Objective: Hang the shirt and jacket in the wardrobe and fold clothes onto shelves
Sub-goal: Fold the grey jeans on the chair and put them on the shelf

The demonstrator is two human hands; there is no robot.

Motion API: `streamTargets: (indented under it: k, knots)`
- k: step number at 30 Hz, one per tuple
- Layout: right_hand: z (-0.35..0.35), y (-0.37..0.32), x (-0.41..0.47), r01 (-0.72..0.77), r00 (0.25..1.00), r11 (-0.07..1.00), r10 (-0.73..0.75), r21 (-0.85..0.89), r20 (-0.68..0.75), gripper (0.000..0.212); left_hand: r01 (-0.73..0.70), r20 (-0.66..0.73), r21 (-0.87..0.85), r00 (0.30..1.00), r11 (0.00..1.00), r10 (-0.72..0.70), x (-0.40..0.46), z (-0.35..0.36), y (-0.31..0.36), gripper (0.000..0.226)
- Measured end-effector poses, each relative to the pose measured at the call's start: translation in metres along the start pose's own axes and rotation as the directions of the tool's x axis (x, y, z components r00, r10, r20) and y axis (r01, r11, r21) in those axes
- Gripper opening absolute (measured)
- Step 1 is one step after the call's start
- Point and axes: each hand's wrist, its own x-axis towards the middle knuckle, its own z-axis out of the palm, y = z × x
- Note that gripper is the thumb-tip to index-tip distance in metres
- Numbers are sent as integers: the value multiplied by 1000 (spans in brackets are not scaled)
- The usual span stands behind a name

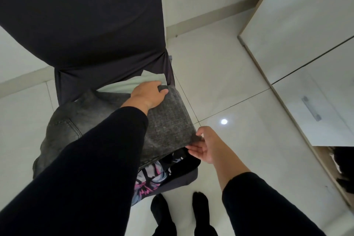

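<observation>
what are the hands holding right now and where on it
Both hold the grey knit garment on the chair: the left hand grips its far corner, the right hand pinches its near corner.

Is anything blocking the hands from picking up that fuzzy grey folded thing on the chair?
No. The left hand grips the grey folded knit garment at its far edge, the right hand pinches its near corner. It tops the pile.

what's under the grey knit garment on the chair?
Under the grey knit garment, a black printed garment shows at the near edge and a pale green one at the far edge. Anything between them is covered.
</observation>
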Motion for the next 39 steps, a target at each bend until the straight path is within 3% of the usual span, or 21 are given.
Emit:
streamTargets:
  k: [3, 5, 8, 10, 14, 16, 20, 24, 26, 28, 30, 33, 36, 39]
  knots:
    - [8, 11, -14, 45, 995, 988, -57, 150, 76, 44, 31, -8, -64, 999, 997, -31, -11, -15, 6, 49]
    - [15, 17, -25, 35, 977, 978, -77, 205, 200, 46, 77, -21, -125, 997, 989, -80, -22, -32, 8, 48]
    - [34, 20, -51, 13, 905, 996, -48, 86, 423, 50, 133, -77, -239, 985, 962, -155, -45, -67, 5, 40]
    - [55, 19, -69, 123, 901, 991, -88, -56, 424, 51, 158, -118, -312, 972, 937, -204, -64, -92, -5, 35]
    - [98, 5, -111, 386, 911, 890, -326, -242, 254, 32, 176, -244, -454, 918, 873, -312, -111, -144, -35, 32]
    - [113, -4, -136, 476, 876, 829, -418, -295, 239, 45, 165, -315, -521, 875, 837, -368, -139, -168, -52, 28]
    - [144, -9, -191, 582, 800, 776, -494, -243, 341, 37, 111, -430, -624, 778, 773, -458, -197, -214, -79, 35]
    - [186, -16, -264, 617, 704, 787, -560, 16, 436, 36, 28, -528, -719, 627, 695, -572, -257, -269, -95, 41]
    - [204, -20, -304, 627, 566, 764, -583, 156, 582, 38, -67, -574, -764, 523, 641, -630, -287, -300, -101, 42]
    - [219, -16, -334, 739, 429, 667, -573, 94, 698, 44, -161, -595, -792, 418, 589, -686, -317, -329, -105, 40]
    - [229, -4, -358, 849, 393, 523, -528, -77, 753, 40, -231, -599, -800, 338, 554, -725, -342, -348, -108, 38]
    - [247, 7, -388, 925, 301, 372, -582, -82, 755, 22, -265, -608, -792, 248, 551, -754, -375, -359, -119, 38]
    - [268, 14, -423, 958, 186, 285, -566, -21, 803, 17, -268, -610, -786, 192, 557, -769, -407, -362, -141, 32]
    - [292, 19, -451, 967, 180, 247, -480, -64, 859, 29, -240, -613, -785, 177, 571, -770, -435, -360, -170, 32]
